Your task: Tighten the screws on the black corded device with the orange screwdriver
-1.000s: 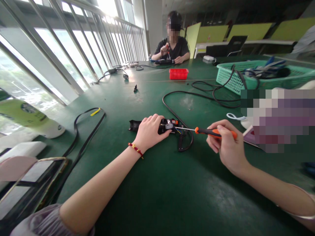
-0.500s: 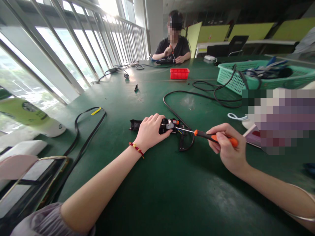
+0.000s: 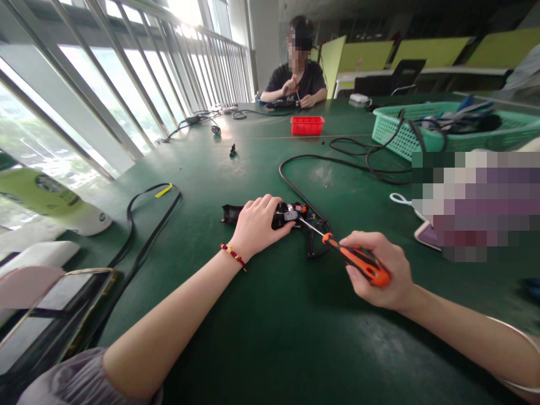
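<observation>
My left hand (image 3: 260, 222) is closed over a black corded device (image 3: 231, 214) lying on the green table, holding it down. Beyond my thumb its insides lie exposed: a grey part, an orange-red piece and thin wires. A curved black piece (image 3: 311, 244) hangs off that end, toward me. In my right hand (image 3: 382, 270) is an orange-and-black screwdriver (image 3: 356, 259), gripped by the handle. Its shaft slants up to the left, and the tip reaches the exposed parts beside the grey piece. What exactly the tip touches is too small to tell.
A black cable (image 3: 304, 157) curls behind the device toward a green basket (image 3: 392, 132). Farther back are a red bin (image 3: 307, 126) and a small black part (image 3: 232, 150). Left lie a strap (image 3: 177, 202), a cup (image 3: 59, 197) and phone (image 3: 54, 315). A co-worker (image 3: 295, 79) sits opposite.
My right hand has moved slightly down and left; the screwdriver handle has dropped, so the shaft slants more steeply. My left hand and the device stay in place.
</observation>
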